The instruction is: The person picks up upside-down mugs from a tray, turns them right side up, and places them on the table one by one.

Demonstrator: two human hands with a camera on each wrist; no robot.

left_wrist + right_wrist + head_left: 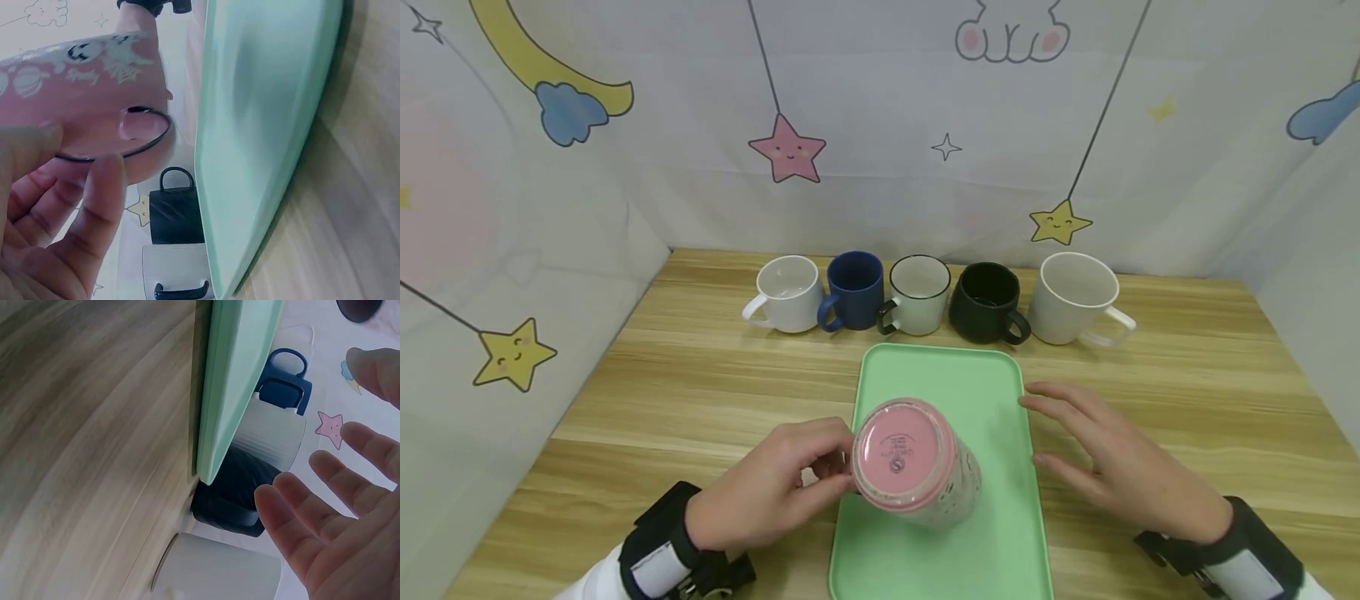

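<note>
A pink mug (902, 454) with white ghost and pumpkin prints hangs bottom up and tilted above the green tray (936, 375), its stamped base facing the head camera. With thumb and fingers my left hand (767, 487) pinches its dark-edged handle (147, 147). In the left wrist view the mug (81, 94) shows a gap between it and the tray. To the right of the tray, my right hand (1123, 458) holds nothing; its fingers are spread and relaxed, fingertips near the tray's right edge.
Behind the tray several mugs stand in a row: a small white mug (790, 304), a blue mug (859, 296), a white mug with dark rim (922, 300), a black mug (981, 321) and a large white mug (1067, 304). A printed cloth (880, 200) backs the wooden table (700, 383).
</note>
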